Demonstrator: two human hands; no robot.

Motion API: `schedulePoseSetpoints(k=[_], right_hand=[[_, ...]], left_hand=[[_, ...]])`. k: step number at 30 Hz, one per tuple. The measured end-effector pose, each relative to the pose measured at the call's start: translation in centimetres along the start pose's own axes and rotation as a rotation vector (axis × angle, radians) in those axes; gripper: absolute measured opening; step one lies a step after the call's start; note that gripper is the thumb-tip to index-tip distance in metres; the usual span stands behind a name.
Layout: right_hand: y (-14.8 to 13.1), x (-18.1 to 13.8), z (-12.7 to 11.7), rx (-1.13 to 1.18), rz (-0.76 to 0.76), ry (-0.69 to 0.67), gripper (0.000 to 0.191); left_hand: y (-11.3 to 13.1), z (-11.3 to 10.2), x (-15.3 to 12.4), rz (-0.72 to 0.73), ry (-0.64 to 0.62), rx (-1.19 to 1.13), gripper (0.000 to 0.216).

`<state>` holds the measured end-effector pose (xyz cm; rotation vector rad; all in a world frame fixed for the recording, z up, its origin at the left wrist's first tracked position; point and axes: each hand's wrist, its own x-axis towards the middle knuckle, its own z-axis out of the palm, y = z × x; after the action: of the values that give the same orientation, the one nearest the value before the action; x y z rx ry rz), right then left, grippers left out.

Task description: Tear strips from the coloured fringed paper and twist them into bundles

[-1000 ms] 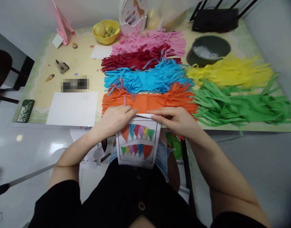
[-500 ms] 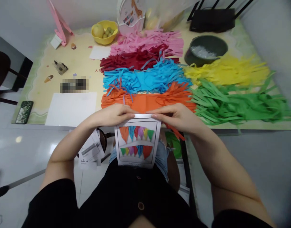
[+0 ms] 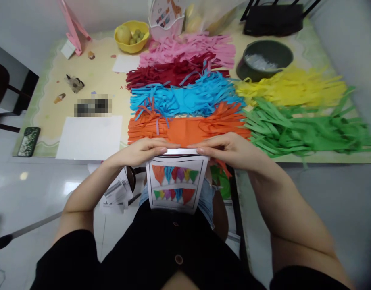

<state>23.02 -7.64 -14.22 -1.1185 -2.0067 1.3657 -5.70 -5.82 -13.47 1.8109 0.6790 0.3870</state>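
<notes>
A white printed sheet of paper (image 3: pixel 175 181) hangs over the table's front edge towards my lap. It carries a picture of two rows of coloured tassels, and a narrow white strip is folded along its top. My left hand (image 3: pixel 147 150) pinches the left end of that fold, thumb in front and fingers behind. At the right end my right hand (image 3: pixel 226 147) grips it the same way. Just beyond my fingers lies a fringed orange tissue-paper bundle (image 3: pixel 184 129). Behind it is a blue fringed bundle (image 3: pixel 185 96).
Dark red (image 3: pixel 176 72), pink (image 3: pixel 188 48), yellow (image 3: pixel 300 86) and green (image 3: pixel 312 127) fringed bundles cover the table. A dark bucket (image 3: pixel 242 70) and black router (image 3: pixel 273 20) stand back right. Left are a blank sheet (image 3: pixel 90 137), a phone (image 3: pixel 28 141) and a yellow fruit bowl (image 3: pixel 132 47).
The folded strip along the sheet's top shows wider between my hands. My left thumb has shifted slightly left and my right thumb slightly right. The view has tilted a little.
</notes>
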Motion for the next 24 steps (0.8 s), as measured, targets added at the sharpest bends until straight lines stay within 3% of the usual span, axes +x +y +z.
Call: schedulePoseSetpoints(k=[7, 10, 18, 24], right_hand=[[-1.0, 0.1, -0.1, -0.015, 0.004, -0.023, 0.027], [-1.3, -0.2, 0.1, -0.040, -0.006, -0.009, 0.028], [-0.7, -2.0, 2.1, -0.132, -0.011, 0.024, 0.044], [-0.5, -2.7, 2.8, -0.164, -0.038, 0.040, 0.042]], left_hand=[[-0.8, 1.1, -0.8, -0.204, 0.207, -0.265, 0.039], [-0.9, 1.3, -1.2, -0.226, 0.241, -0.281, 0.038], [-1.5, 2.5, -2.9, -0.030, 0.342, -0.249, 0.029], [-2.1, 2.8, -3.5, 0.159, 0.320, -0.134, 0.037]])
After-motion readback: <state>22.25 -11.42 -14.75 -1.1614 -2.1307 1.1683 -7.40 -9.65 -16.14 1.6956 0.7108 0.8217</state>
